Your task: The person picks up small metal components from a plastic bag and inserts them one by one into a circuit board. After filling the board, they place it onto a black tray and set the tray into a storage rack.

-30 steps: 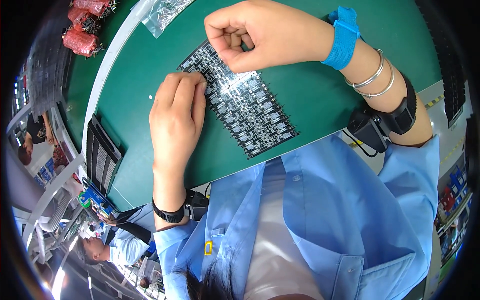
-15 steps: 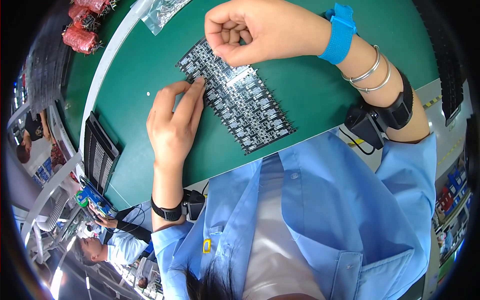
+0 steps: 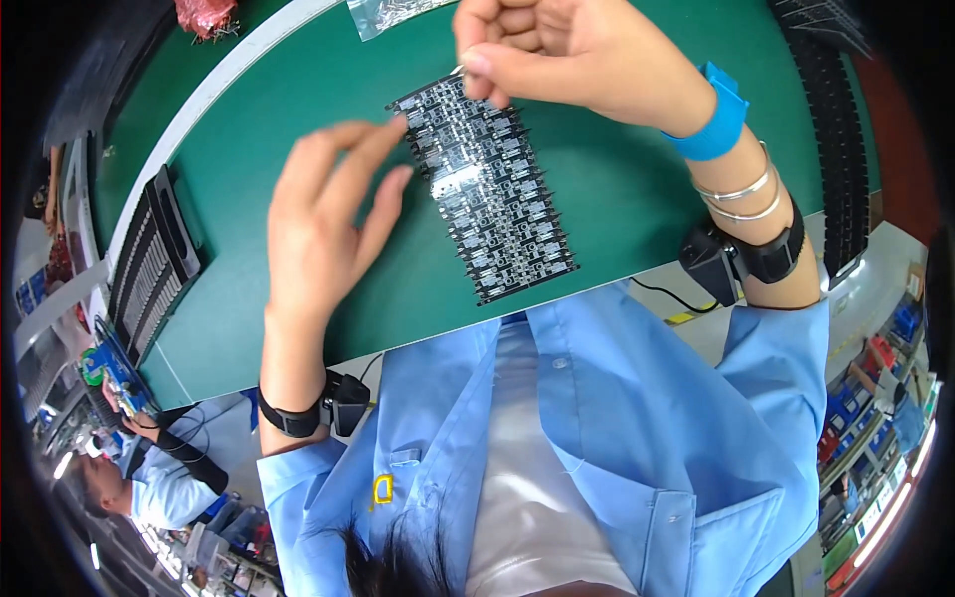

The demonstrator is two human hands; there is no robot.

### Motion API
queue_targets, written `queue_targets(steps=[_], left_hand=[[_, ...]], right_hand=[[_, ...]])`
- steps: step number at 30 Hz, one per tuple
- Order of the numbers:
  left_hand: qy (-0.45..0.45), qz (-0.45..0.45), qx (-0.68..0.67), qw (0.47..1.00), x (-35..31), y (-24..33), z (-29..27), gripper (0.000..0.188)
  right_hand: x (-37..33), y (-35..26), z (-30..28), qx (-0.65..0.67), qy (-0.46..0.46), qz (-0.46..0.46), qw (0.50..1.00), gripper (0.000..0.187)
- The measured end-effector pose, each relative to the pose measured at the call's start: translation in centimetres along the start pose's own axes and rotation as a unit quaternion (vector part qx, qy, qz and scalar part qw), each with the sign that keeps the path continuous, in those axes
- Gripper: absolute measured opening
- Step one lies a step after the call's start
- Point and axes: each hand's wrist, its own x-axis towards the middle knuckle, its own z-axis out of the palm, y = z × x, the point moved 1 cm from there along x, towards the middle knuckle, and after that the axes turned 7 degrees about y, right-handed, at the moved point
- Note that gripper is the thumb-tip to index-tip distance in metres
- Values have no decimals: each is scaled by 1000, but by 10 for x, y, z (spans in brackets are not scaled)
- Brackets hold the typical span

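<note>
A black circuit board panel, covered in rows of small pale and silver parts, lies on the green table top. Over its far end is my right hand, thumb and forefinger pinched together. A tiny pale bit shows at those fingertips, too small to name. To the left of the panel, my left hand has its thumb and fingers apart and holds nothing. Its forefinger tip reaches the panel's far left edge; whether it touches cannot be told.
A clear plastic bag lies at the far edge. Black slotted racks stand at the left and right. A red-wrapped bundle sits far left. A co-worker handles a blue device at lower left.
My left hand has drawn off the panel to the left, and its fingers have spread. My right hand stays pinched over the far end. The whole view has shifted and turned slightly.
</note>
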Motion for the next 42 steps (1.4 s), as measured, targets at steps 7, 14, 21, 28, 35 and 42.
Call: queue_targets(steps=[7, 14, 21, 28, 35, 42], left_hand=[[208, -13, -155, 966, 31, 2, 6, 27], [218, -84, -151, 961, 28, -3, 12, 19], [233, -294, -497, 782, 23, -18, 30, 14], [220, -357, -524, 741, 22, -36, 37, 16], [206, -346, -559, 725, 22, -43, 39, 15], [221, -303, -570, 731, 19, -48, 45, 13]], right_hand=[[17, 8, 16, 59, -40, 64, 995, 10], [19, 15, 19, 18, -4, 49, 999, 16], [41, 15, 22, -33, 26, 7, 999, 14], [63, 10, 16, -143, -2, 4, 990, 15], [79, 11, 3, -75, 44, 72, 994, 11], [83, 15, -36, -91, 61, 105, 988, 10]])
